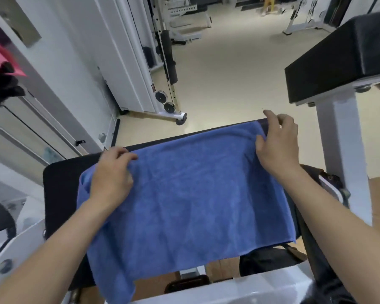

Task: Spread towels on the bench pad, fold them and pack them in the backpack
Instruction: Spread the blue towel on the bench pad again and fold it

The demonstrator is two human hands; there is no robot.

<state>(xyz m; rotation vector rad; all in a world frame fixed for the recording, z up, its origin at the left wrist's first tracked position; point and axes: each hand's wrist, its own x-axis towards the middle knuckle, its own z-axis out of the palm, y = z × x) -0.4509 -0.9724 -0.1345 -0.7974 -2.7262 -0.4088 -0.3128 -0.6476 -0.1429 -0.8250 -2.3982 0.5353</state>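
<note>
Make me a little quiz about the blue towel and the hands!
1. True or false: the towel is folded into a small square.
2. Which hands touch the towel? A) only the left hand B) only the right hand C) both
3. Fill in: the towel lies on the black ____.

Key:
1. False, it lies spread out.
2. C, each hand is at a far corner.
3. Pad.
</note>
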